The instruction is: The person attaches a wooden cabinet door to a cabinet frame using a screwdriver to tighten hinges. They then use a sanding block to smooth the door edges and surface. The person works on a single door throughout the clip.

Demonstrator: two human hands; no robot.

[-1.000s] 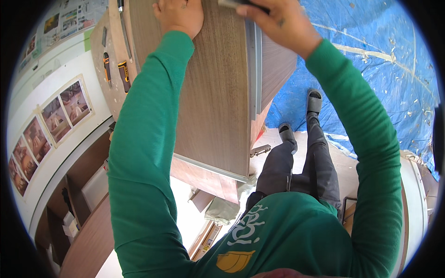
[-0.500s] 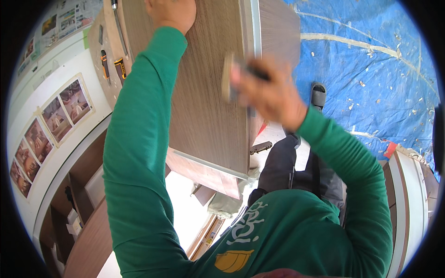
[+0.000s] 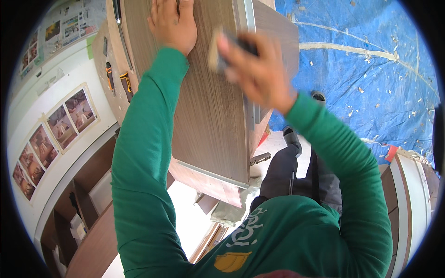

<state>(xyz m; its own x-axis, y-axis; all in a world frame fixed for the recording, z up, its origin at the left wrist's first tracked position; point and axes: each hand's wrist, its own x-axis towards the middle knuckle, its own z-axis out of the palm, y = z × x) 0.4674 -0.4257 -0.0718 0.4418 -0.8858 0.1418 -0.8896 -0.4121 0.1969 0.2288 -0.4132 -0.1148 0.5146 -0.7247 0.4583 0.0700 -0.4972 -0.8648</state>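
A brown wood-grain panel [image 3: 208, 125] with a pale metallic edge strip lies in front of me. Flat on its far part rests my left hand [image 3: 175, 25], fingers stretched and a little apart, some tips cut off by the picture's top edge. My right hand [image 3: 264, 74] grips a hand-sized block [image 3: 213, 55] with a tan face and a dark back, over the panel's right side. The block looks like a sanding block, but motion smears it. Whether its tan face touches the panel, I cannot tell.
Left of the panel lie an orange-and-black handled tool [image 3: 110, 76], a yellow-and-black tool [image 3: 126, 85] and a long dark tool [image 3: 117, 18]. A blue tarp [image 3: 343, 88] with scattered scraps covers the floor at right. A white-edged cabinet [image 3: 404, 204] stands at lower right.
My right hand has moved the block farther away and slightly left over the panel. My left hand stays flat on the panel. The whole view has shifted slightly.
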